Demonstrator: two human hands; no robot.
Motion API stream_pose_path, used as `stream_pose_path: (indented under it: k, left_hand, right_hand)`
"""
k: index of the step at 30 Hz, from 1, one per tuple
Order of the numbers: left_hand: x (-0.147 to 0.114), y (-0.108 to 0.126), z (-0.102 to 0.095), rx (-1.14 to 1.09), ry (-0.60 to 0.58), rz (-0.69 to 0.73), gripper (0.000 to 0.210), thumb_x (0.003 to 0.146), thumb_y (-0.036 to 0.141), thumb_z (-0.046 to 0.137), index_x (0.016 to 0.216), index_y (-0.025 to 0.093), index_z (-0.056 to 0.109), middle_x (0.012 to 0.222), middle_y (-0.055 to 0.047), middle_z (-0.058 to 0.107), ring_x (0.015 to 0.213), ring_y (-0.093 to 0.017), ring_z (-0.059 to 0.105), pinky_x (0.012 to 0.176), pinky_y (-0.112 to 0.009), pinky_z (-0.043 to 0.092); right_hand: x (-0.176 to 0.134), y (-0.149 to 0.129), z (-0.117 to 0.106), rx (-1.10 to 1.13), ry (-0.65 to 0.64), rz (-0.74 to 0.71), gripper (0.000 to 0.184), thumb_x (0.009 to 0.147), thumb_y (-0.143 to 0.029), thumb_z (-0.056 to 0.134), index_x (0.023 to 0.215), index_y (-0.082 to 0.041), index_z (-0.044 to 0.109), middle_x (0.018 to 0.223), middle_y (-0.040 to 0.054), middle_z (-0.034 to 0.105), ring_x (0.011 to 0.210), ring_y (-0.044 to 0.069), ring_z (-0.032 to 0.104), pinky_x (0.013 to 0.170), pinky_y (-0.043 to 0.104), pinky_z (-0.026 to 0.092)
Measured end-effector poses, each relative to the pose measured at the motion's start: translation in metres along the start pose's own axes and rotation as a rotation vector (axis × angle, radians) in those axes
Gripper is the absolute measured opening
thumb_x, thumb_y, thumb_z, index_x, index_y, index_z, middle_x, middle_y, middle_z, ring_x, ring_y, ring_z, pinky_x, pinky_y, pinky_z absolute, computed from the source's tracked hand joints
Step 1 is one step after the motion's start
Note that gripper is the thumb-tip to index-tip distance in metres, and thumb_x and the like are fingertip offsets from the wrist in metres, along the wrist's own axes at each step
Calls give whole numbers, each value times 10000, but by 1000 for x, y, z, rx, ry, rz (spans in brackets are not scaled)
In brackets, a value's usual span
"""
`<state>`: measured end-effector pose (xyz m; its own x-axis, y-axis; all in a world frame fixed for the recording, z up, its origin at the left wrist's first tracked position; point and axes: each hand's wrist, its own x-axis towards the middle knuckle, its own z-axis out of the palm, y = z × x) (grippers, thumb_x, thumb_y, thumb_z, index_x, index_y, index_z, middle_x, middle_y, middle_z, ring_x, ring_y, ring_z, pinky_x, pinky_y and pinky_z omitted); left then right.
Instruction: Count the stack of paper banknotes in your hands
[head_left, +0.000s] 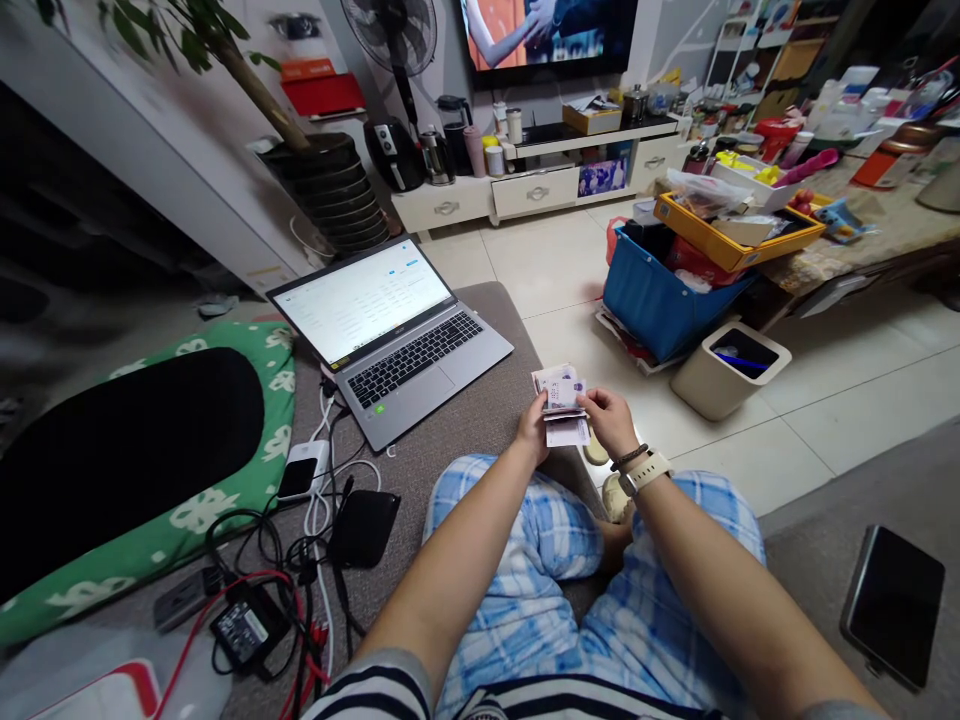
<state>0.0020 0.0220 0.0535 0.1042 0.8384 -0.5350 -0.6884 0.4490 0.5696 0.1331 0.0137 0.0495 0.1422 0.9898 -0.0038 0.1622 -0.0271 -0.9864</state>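
A small bundle of banknotes (564, 398), pale with purple print, is held out above my knees, some notes fanned apart. My left hand (533, 428) is closed around the bundle's left side, thumb on top. On the right edge, my right hand (610, 418) pinches a note between thumb and fingers. That wrist wears a beige-strapped watch (645, 472) and a dark bracelet (629, 457). Left of the notes, an open laptop (420, 350) with a lit screen rests on the grey sofa seat (495, 310).
Chargers and tangled cables (307, 560), a white power bank (304, 470) and a black pouch (365, 528) lie on my left. A dark phone-like device (894, 600) lies at right. Ahead are a beige bin (697, 385), a blue box (652, 300) and a cluttered table (817, 255).
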Motion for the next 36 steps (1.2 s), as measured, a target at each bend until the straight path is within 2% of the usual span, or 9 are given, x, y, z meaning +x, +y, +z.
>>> stream_pose_path:
  k: [4, 10, 14, 20, 24, 28, 36]
  left_hand:
    - [1, -2, -2, 15, -10, 46, 295, 859, 328, 610, 1010, 102, 727, 974, -123, 777, 974, -285, 729, 951, -409, 537]
    - [0, -4, -2, 34, -108, 20, 285, 820, 332, 639, 987, 121, 732, 960, -116, 778, 997, -298, 719, 947, -415, 540]
    - [2, -5, -3, 43, -89, 23, 285, 795, 306, 649, 1000, 125, 729, 941, -110, 780, 1003, -311, 716, 943, -437, 542]
    - [2, -3, -2, 34, -51, 63, 225, 820, 304, 627, 901, 121, 732, 924, -121, 776, 1030, -314, 708, 976, -426, 523]
    - [1, -2, -2, 44, -40, 69, 216, 842, 275, 588, 890, 118, 728, 872, -106, 776, 1023, -302, 710, 969, -414, 529]
    - [0, -2, -3, 32, -70, 54, 237, 831, 281, 616, 938, 103, 729, 947, -126, 777, 997, -305, 720, 952, -422, 539]
    - [0, -2, -3, 30, -53, 60, 178, 788, 241, 664, 904, 120, 724, 922, -115, 781, 977, -310, 727, 928, -422, 551]
  right_hand:
    - [1, -1, 1, 13, 10, 3, 337, 749, -540, 653, 702, -209, 612, 681, 7, 625, 688, 179, 544, 666, 297, 432]
    - [2, 1, 1, 55, 42, 14, 307, 737, -515, 672, 740, -214, 611, 701, 14, 633, 684, 183, 548, 662, 308, 446]
    - [2, 1, 1, 65, 29, 8, 301, 740, -505, 668, 731, -212, 601, 693, 6, 612, 674, 175, 528, 647, 297, 427]
    - [0, -5, 0, 117, -13, -38, 363, 761, -550, 658, 683, -201, 594, 630, -14, 560, 624, 152, 480, 615, 287, 386]
    - [-2, -10, 1, 171, -36, -52, 368, 744, -563, 675, 703, -206, 596, 656, -5, 583, 647, 163, 506, 638, 294, 411]
    - [-2, -13, 1, 220, -54, -40, 363, 722, -561, 690, 729, -205, 618, 700, 9, 615, 672, 175, 532, 661, 308, 432]
    - [-1, -11, 1, 227, -38, -12, 369, 739, -556, 667, 658, -207, 584, 587, -32, 512, 578, 139, 429, 584, 288, 362]
